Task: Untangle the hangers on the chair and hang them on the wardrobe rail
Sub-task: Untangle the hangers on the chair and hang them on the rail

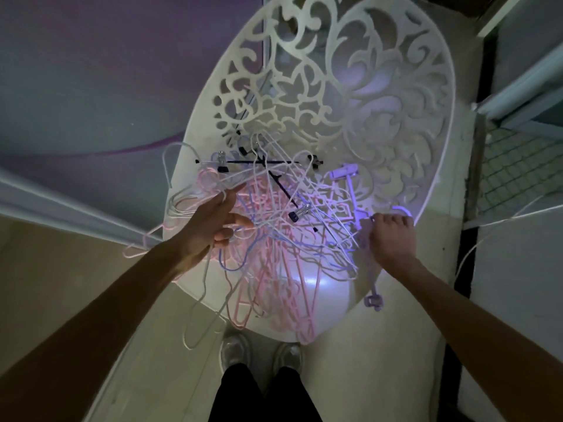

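A tangled heap of hangers (274, 226) lies on the seat of a white chair (432, 117) with a round, cut-out patterned back. The heap mixes pink, white and blue wire hangers with black clip hangers (262, 162). My left hand (216, 220) is at the heap's left side, fingers spread among white wire hangers, some threaded between the fingers. My right hand (393, 236) is at the heap's right edge, closed on a lilac plastic clip hanger (373, 278) whose lower end hangs over the seat's edge. No wardrobe rail is in view.
My two shoes (262, 354) stand on the pale floor just in front of the chair. A wall with a white skirting runs along the left. To the right are a dark door frame (484, 86), a tiled floor area and a thin white cable.
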`<state>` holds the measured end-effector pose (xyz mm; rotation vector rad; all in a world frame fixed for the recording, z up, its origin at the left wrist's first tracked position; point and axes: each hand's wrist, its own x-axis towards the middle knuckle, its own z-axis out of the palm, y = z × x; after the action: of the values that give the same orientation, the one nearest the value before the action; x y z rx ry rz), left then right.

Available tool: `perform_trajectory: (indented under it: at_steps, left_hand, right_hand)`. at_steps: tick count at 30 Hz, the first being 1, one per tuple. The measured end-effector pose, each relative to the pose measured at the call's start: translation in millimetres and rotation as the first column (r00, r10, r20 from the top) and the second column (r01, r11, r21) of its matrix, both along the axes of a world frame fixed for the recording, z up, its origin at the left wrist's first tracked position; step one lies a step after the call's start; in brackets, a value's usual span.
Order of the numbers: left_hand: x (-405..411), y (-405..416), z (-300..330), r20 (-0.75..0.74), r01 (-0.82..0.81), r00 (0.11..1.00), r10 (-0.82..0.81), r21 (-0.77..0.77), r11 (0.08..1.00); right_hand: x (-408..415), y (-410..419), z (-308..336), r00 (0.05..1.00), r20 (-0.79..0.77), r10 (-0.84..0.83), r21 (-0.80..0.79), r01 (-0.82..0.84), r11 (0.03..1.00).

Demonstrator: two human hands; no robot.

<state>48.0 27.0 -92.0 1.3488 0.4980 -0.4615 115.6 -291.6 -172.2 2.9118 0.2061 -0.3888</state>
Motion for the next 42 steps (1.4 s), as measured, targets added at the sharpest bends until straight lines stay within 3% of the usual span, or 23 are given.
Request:
perform_trajectory:
  at_steps: [2,7,13,18,23,26,30,34,38,42]
  left_hand:
    - [5.2,-9.5,-0.6,-0.008,0.035,0.999,-0.035,0.024,0.999]
    - [13.2,-20.8,-6.6,-0.053,0.017,0.999,-0.011,0.105,0.994]
    - [17.6,-19.9,1.6,-0.072,-0.012,0.997,0.015,0.037,0.999]
    - [19.6,-21.7,21.1,-0.107,-0.086,0.991,0.082,-0.035,0.996]
    - [13.6,-4.4,78.6,-0.183,-0.183,0.971,0.156,-0.142,0.973]
    - [-3.4,7.9,130.2,-0.222,-0.235,0.955,0.197,-0.162,0.958]
    - [-30.1,25.4,189.0,-0.288,-0.177,0.948,0.135,-0.124,0.976]
    - [-59.4,41.7,231.5,-0.213,-0.074,0.976,0.047,-0.121,0.990]
    - [-89.5,49.5,271.6,-0.074,-0.165,0.984,0.160,-0.063,0.984]
    - [-122.9,43.7,309.5,-0.031,-0.225,0.970,0.239,0.240,0.944]
  right_hand:
    - [3.7,-5.6,6.1,0.999,-0.021,0.048,-0.041,-0.049,0.998]
    - [7.0,-13.3,22.2,0.978,0.142,0.152,-0.083,-0.141,0.986]
    - [15.3,-32.1,47.7,0.883,0.346,0.318,-0.150,-0.283,0.947]
    - [16.0,-15.9,84.6,0.842,0.304,0.445,-0.092,-0.439,0.894]
    - [11.6,9.9,155.5,0.793,0.192,0.578,0.088,-0.601,0.795]
    - [1.4,28.2,203.1,0.756,0.230,0.613,0.160,-0.651,0.742]
    - [-12.6,53.7,265.1,0.718,0.276,0.639,0.229,-0.694,0.682]
    - [-26.0,83.0,312.7,0.653,0.280,0.704,0.223,-0.757,0.614]
    - [-39.5,114.1,355.9,0.611,0.273,0.743,0.262,-0.791,0.553]
    - [-52.9,137.1,386.2,0.532,0.218,0.818,0.238,-0.842,0.484]
